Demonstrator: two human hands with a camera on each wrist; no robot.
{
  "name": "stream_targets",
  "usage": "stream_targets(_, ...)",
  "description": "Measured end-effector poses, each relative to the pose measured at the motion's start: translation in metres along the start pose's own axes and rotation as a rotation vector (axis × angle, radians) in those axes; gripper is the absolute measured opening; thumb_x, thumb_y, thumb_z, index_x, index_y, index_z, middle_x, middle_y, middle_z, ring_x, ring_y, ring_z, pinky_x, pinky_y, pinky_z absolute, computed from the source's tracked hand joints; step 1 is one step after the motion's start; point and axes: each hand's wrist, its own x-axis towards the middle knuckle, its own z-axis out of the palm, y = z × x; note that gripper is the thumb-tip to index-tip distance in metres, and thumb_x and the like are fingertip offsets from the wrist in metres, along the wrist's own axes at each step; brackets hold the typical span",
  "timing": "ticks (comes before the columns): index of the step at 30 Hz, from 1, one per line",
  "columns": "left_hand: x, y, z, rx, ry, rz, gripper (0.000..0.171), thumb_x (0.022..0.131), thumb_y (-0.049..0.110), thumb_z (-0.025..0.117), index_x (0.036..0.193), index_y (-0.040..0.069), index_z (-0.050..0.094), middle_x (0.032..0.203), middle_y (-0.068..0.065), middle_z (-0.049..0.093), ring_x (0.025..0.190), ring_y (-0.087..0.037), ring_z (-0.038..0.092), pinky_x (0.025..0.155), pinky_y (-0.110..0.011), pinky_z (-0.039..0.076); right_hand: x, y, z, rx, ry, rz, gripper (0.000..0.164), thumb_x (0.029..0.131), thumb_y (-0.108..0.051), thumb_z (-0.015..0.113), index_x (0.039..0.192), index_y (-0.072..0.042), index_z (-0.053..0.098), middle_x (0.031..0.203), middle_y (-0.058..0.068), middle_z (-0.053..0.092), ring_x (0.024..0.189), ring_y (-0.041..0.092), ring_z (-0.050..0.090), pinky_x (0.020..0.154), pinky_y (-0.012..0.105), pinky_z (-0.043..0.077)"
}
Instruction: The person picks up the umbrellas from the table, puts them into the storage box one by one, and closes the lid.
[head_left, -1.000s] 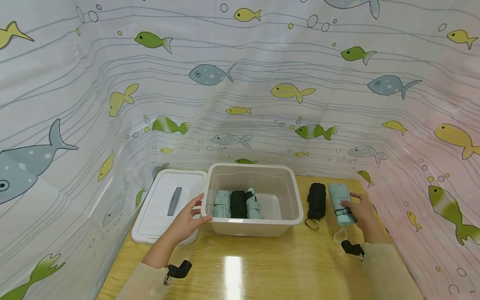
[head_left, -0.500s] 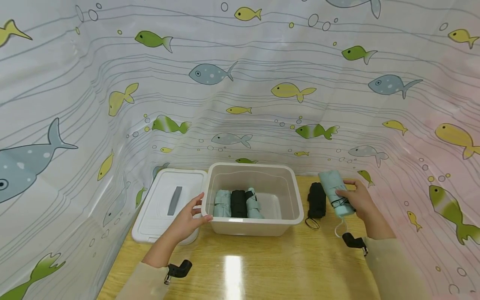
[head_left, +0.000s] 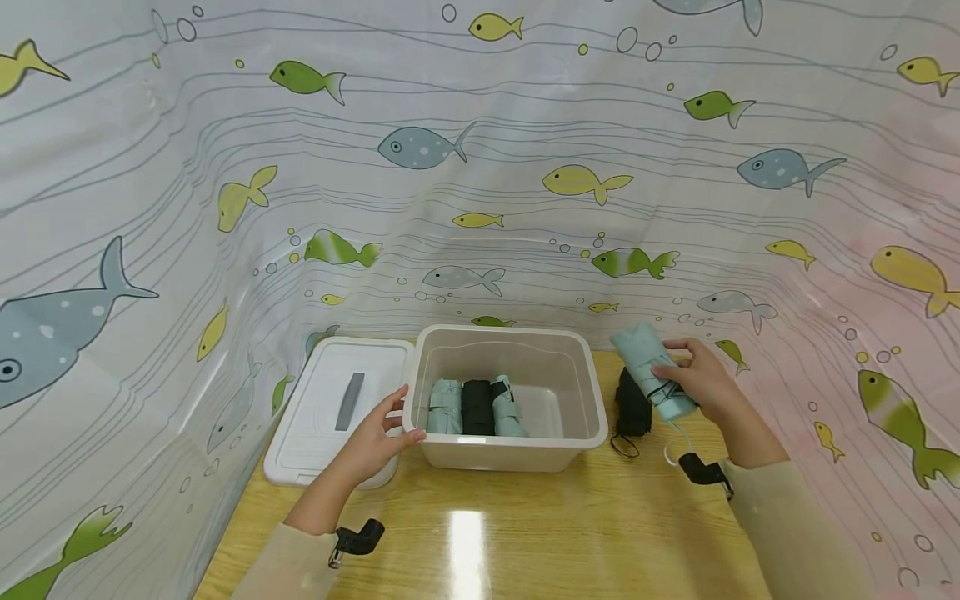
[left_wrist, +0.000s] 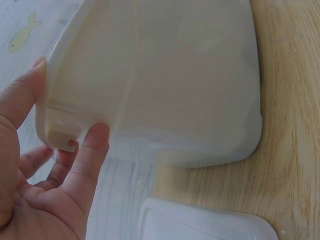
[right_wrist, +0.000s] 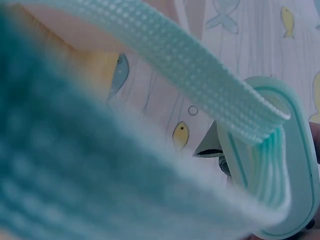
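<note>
My right hand (head_left: 705,383) grips a folded pale blue-green compact umbrella (head_left: 637,354), tilted above the table and partly covering a black folded umbrella (head_left: 632,412). Its wrist strap (right_wrist: 170,47) loops close to the camera in the right wrist view, fixed to the oval handle end (right_wrist: 302,180). My left hand (head_left: 378,442) holds the front left corner of a beige plastic storage box (head_left: 495,457), thumb and fingers around the rim. Inside the box lie a pale blue-green umbrella (head_left: 446,407), a black umbrella (head_left: 477,408) and a slimmer pale blue-green umbrella (head_left: 507,410), side by side.
A white lid (head_left: 318,417) with a grey handle lies left of the box on the wooden table (head_left: 525,533). A fish-print curtain (head_left: 510,258) stands behind and on both sides. Bare floor shows in the box's right part.
My right hand has lifted the pale blue-green umbrella off the table and carried it left and away from me, over the black umbrella. My left hand stays on the box.
</note>
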Motion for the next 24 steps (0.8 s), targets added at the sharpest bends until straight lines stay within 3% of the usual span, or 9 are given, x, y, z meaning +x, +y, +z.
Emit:
stream_targets(5, 0.000, 0.000, 0.000, -0.009, -0.001, 0.003, 0.092, 0.089, 0.029, 0.078, 0.160, 0.012, 0.022, 0.147, -0.021, 0.041, 0.132, -0.040, 0.049, 0.096, -0.046, 0.052, 0.000, -0.021, 0.006, -0.083, -0.027, 0.002, 0.071, 0.098, -0.030, 0.067, 0.154, -0.007, 0.028, 0.143, 0.036, 0.042, 0.082, 0.025, 0.068, 0.067, 0.041, 0.058)
stream_targets(14, -0.001, 0.000, 0.000, -0.014, 0.004, -0.004, 0.092, 0.089, 0.029, 0.079, 0.160, 0.012, 0.023, 0.148, -0.021, 0.040, 0.132, -0.040, 0.048, 0.097, -0.047, 0.051, 0.009, -0.055, 0.027, -0.125, -0.129, -0.064, 0.064, 0.099, -0.020, 0.066, 0.150, -0.003, 0.032, 0.138, 0.036, 0.047, 0.103, 0.036, 0.063, 0.072, 0.037, 0.055)
stream_targets(21, -0.002, 0.001, -0.001, -0.013, 0.005, -0.008, 0.092, 0.089, 0.029, 0.078, 0.160, 0.013, 0.023, 0.149, -0.021, 0.039, 0.133, -0.041, 0.048, 0.097, -0.048, 0.051, 0.020, -0.076, 0.048, -0.131, -0.213, -0.105, 0.058, 0.096, -0.013, 0.067, 0.144, -0.001, 0.036, 0.126, 0.034, 0.056, 0.087, 0.031, 0.067, 0.067, 0.040, 0.057)
stream_targets(24, -0.002, 0.001, -0.001, -0.013, 0.000, -0.008, 0.090, 0.091, 0.025, 0.077, 0.160, 0.013, 0.022, 0.149, -0.021, 0.039, 0.133, -0.041, 0.047, 0.097, -0.048, 0.051, 0.026, -0.081, 0.055, -0.168, -0.236, -0.122, 0.056, 0.095, -0.012, 0.069, 0.141, 0.000, 0.039, 0.125, 0.034, 0.056, 0.088, 0.031, 0.067, 0.067, 0.039, 0.058)
